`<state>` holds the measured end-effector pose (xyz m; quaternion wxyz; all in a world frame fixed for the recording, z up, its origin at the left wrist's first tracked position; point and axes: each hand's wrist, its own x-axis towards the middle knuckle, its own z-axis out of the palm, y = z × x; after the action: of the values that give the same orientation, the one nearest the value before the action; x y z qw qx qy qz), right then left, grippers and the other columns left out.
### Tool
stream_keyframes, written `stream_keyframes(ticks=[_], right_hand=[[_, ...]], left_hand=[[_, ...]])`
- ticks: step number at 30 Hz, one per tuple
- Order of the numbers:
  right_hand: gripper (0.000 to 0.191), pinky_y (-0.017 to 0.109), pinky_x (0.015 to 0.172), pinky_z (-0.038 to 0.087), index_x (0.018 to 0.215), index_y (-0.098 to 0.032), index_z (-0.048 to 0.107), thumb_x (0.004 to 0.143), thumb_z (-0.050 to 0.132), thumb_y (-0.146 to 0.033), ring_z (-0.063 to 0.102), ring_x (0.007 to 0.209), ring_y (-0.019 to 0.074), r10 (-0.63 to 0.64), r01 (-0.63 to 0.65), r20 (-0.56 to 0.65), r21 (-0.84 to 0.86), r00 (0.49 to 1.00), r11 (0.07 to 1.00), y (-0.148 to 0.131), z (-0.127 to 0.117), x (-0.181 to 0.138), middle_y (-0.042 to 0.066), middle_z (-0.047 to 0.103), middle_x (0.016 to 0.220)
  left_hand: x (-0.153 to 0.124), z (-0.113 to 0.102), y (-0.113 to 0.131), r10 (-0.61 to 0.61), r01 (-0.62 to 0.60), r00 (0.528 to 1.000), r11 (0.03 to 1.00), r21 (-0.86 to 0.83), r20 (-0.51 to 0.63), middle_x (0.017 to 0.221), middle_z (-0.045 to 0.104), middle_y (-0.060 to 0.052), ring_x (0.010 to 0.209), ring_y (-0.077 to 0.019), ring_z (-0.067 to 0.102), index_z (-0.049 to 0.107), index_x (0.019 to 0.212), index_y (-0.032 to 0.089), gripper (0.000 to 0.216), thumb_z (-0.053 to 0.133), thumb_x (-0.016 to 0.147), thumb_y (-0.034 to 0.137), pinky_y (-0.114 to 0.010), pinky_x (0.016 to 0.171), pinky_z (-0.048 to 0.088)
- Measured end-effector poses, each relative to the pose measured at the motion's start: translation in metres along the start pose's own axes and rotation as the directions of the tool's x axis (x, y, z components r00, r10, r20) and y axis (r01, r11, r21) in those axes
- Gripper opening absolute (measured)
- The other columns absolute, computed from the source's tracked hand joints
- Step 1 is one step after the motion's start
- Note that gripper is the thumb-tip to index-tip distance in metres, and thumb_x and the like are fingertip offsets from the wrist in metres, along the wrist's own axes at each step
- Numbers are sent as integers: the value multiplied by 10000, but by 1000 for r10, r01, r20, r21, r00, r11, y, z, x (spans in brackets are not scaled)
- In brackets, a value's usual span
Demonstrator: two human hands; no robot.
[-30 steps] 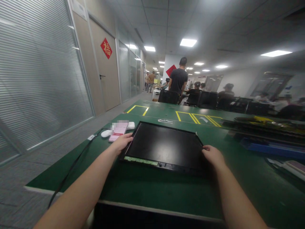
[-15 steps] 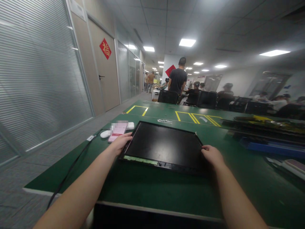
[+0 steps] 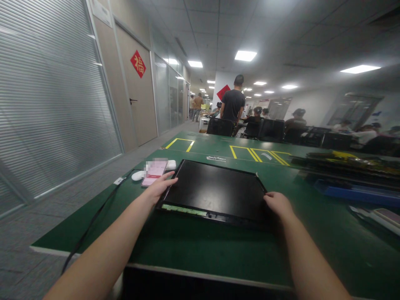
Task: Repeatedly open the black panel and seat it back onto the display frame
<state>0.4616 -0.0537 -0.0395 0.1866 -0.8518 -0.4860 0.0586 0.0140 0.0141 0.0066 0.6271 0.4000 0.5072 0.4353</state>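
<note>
A black LCD screen panel (image 3: 215, 187) lies on the green table in front of me, with a green strip along the left part of its near edge. Beside its left edge is my left hand (image 3: 158, 188), its fingers apart and the tips touching the rim. My right hand (image 3: 279, 203) is closed on the panel's right edge, thumb on top and the other fingers mostly hidden beneath.
A pink-screened phone (image 3: 153, 174) lies left of the panel, between a white mouse-like object (image 3: 137, 176) and a small white case (image 3: 171, 165). A black cable (image 3: 93, 218) crosses the table's left side. Stacked dark panels (image 3: 350, 164) and a blue tray (image 3: 356, 193) are at right.
My left hand's fingers have spread and shifted slightly over the panel's left edge. The panel's far edge sits slightly lower. My right hand stays at the right edge.
</note>
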Motion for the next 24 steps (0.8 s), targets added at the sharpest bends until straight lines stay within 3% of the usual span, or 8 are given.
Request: stream_keyframes(ticks=[6, 16, 24], right_hand=[[379, 348, 796, 519, 1040, -184, 767, 806, 510, -335, 678, 1006, 302, -5, 5, 3, 5, 1000, 1000, -1, 0, -1, 119, 730, 1088], [376, 330, 766, 517, 1004, -191, 777, 796, 502, -340, 687, 965, 283, -6, 6, 16, 9, 1000, 1000, -1, -2, -2, 120, 735, 1055], [376, 344, 788, 512, 1024, -183, 774, 797, 518, -337, 677, 995, 301, -1, 1, 11, 8, 1000, 1000, 0, -2, -1, 125, 727, 1096]], left_hand=[[-5, 0, 0, -10, 10, 1000, 1000, 6, 24, 839, 753, -65, 634, -223, 725, 300, 1532, 235, 1019, 827, 671, 98, -339, 625, 610], [-1, 0, -2, -15, 18, 997, 999, -32, 82, 807, 760, -89, 638, -240, 730, 407, 1477, 182, 890, 780, 680, 46, -329, 565, 601], [-1, 0, -3, -22, 25, 990, 999, -21, 136, 806, 765, -95, 648, -242, 734, 528, 1363, 138, 778, 804, 640, 67, -333, 601, 607]])
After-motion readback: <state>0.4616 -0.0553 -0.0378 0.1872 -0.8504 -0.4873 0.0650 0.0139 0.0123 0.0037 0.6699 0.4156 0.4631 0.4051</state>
